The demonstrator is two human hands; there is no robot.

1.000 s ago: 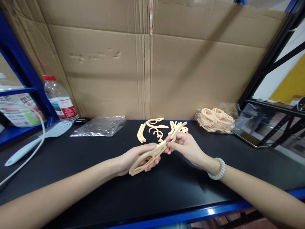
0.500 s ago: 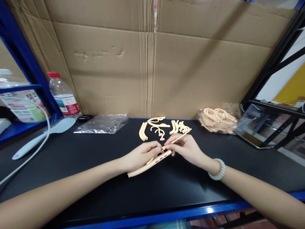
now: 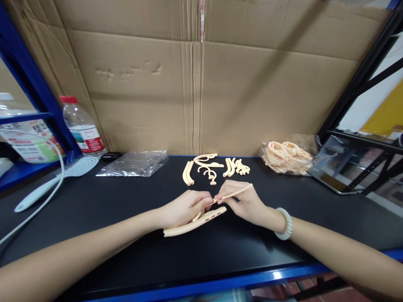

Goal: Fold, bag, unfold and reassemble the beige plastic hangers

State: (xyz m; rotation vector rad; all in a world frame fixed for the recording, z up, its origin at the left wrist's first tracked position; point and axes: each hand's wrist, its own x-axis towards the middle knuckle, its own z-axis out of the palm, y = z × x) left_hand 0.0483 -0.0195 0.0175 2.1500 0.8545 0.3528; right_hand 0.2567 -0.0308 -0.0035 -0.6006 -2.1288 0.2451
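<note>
Over the black table, my left hand [image 3: 188, 207] is closed round wooden pieces. A long slotted wooden piece [image 3: 195, 224] extends below its fingers, and a small piece shows between that hand and the slotted one. My right hand [image 3: 241, 199] pinches a thin curved wooden strip [image 3: 236, 192], whose far end points up and right. The fingertips of both hands nearly meet at the strip's lower end, where the joint is too small to make out. Beyond the hands lie loose curved pieces [image 3: 188, 173], hooked pieces [image 3: 211, 173] and small wavy pieces [image 3: 242, 167].
A clear bag of wooden parts [image 3: 287, 157] lies at the back right beside a tablet-like slab [image 3: 330, 181]. At the left are a flat plastic bag [image 3: 134, 163], a pale hairbrush [image 3: 80, 166], a white cable and a red-capped bottle [image 3: 84, 132]. Cardboard [image 3: 141, 100] stands behind.
My right hand and the thin strip have come down slightly, and the strip lies at a flatter angle. The slotted piece has shifted a little left and down with my left hand.
</note>
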